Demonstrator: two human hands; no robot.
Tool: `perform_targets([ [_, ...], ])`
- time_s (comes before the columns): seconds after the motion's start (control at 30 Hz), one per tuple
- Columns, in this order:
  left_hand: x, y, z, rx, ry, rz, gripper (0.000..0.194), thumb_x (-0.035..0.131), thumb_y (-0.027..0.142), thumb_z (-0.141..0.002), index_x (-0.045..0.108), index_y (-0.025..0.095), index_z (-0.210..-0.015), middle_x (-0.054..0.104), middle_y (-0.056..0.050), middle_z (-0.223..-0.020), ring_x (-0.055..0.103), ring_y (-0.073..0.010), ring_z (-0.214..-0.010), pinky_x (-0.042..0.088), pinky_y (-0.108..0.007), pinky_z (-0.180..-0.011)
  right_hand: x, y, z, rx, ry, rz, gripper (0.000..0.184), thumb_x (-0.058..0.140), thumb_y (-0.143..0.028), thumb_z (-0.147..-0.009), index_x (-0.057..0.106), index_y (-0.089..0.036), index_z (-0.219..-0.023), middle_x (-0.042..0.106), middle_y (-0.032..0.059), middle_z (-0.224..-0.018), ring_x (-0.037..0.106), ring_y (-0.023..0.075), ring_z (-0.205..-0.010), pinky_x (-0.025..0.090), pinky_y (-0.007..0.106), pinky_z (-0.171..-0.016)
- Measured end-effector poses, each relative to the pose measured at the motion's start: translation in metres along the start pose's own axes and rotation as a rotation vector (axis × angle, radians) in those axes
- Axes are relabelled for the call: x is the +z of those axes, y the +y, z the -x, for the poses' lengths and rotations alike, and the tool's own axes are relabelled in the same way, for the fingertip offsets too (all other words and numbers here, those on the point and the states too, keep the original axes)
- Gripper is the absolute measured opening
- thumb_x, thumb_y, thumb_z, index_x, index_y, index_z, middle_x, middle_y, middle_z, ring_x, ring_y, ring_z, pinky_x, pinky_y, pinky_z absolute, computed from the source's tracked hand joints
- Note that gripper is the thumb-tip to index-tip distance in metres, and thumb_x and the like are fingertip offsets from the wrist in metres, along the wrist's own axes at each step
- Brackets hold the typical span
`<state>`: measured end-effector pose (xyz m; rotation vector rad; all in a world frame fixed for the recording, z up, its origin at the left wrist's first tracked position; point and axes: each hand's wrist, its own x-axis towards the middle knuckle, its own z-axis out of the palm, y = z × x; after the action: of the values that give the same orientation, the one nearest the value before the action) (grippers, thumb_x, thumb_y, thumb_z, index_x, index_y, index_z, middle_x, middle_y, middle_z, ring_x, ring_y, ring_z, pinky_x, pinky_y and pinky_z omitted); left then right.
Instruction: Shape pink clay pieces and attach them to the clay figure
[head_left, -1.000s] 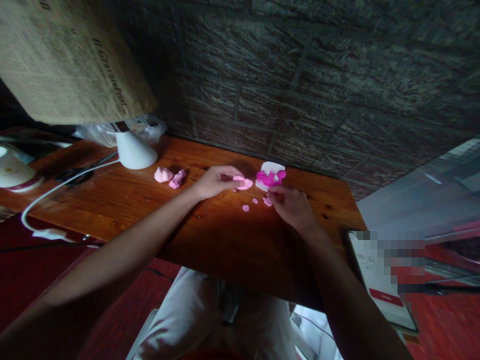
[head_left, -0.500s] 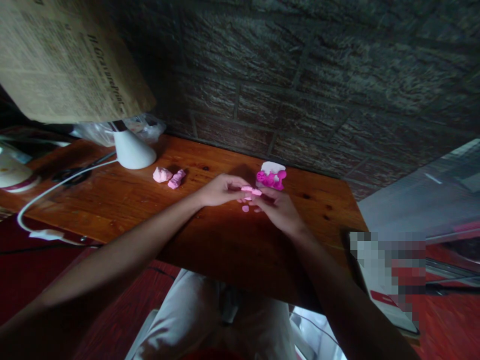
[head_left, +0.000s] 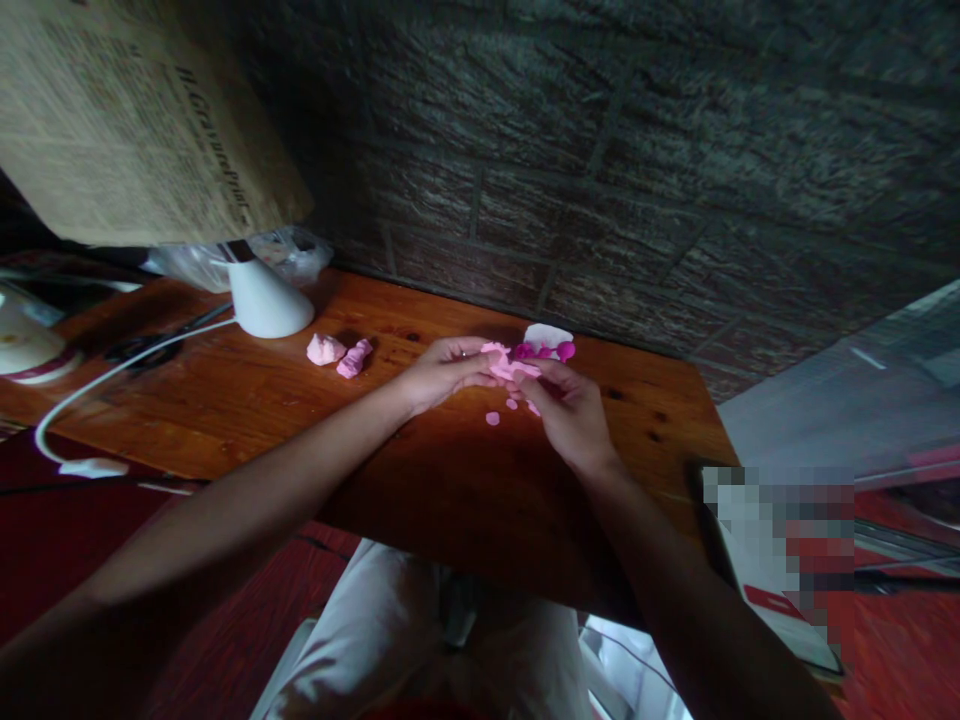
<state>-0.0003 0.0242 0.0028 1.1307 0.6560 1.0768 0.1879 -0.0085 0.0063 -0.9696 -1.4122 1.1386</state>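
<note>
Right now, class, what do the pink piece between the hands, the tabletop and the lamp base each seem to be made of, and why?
Pink piece: probably soft modelling clay or dough, matte; its outline is thin and irregular.
Tabletop: wood, perhaps varnished; dark knots dot the warm brown surface.
Lamp base: smooth and white, plastic or painted metal; its even surface leaves that open.

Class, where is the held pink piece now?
In the head view, the held pink piece is just right of centre, between the left hand and right hand.
</note>
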Motion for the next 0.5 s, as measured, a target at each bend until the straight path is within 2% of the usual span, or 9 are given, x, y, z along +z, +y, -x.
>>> perform_targets([
  [0.1, 0.002, -0.003, -0.003, -0.032, 0.077, 0.117, 0.026, 0.088, 0.026, -0.074, 0.078, 0.013, -0.094, 0.079, -0.006, -0.093, 0.074, -0.0133, -0.084, 0.060, -0.027, -0.089, 0.002, -0.002, 0.002, -0.065, 0.072, 0.029, 0.030, 0.078, -0.046, -0.080, 0.076, -0.024, -0.102, 0.080, 0.0035, -0.098, 0.076, 0.0216, -0.085, 0.063, 0.039, -0.082],
  [0.2, 0.004, -0.004, -0.004, -0.050, 0.133, 0.127, 0.018, 0.084, 0.023, -0.079, 0.078, 0.013, -0.092, 0.079, -0.005, -0.091, 0.074, -0.0116, -0.083, 0.059, -0.024, -0.087, 0.003, -0.003, 0.004, -0.099, 0.075, 0.068, 0.028, 0.076, -0.044, -0.082, 0.076, -0.025, -0.103, 0.080, 0.0038, -0.103, 0.076, 0.0214, -0.090, 0.061, 0.040, -0.091],
  [0.37, 0.003, -0.004, -0.007, -0.043, 0.198, 0.115, 0.016, 0.080, 0.026, -0.084, 0.074, 0.014, -0.094, 0.078, -0.003, -0.091, 0.072, -0.0084, -0.078, 0.058, -0.019, -0.080, 0.004, -0.007, 0.008, -0.118, 0.072, 0.131, 0.029, 0.074, -0.046, -0.084, 0.075, -0.026, -0.105, 0.079, 0.0042, -0.107, 0.075, 0.0231, -0.097, 0.061, 0.040, -0.090],
  [0.43, -0.006, -0.002, -0.009, -0.034, 0.284, 0.108, 0.017, 0.079, 0.029, -0.086, 0.072, 0.016, -0.095, 0.077, -0.003, -0.094, 0.071, -0.0077, -0.077, 0.057, -0.018, -0.076, 0.003, -0.011, 0.009, -0.138, 0.077, 0.133, 0.029, 0.073, -0.047, -0.085, 0.075, -0.026, -0.104, 0.079, 0.0043, -0.107, 0.074, 0.0233, -0.100, 0.061, 0.039, -0.089],
  [0.5, -0.018, 0.000, -0.012, -0.012, 0.427, 0.092, 0.020, 0.079, 0.033, -0.086, 0.069, 0.017, -0.092, 0.077, -0.003, -0.093, 0.070, -0.0072, -0.074, 0.056, -0.018, -0.073, 0.001, -0.014, 0.009, -0.142, 0.087, 0.122, 0.028, 0.073, -0.047, -0.086, 0.075, -0.025, -0.104, 0.080, 0.0043, -0.104, 0.075, 0.0225, -0.096, 0.061, 0.038, -0.088],
])
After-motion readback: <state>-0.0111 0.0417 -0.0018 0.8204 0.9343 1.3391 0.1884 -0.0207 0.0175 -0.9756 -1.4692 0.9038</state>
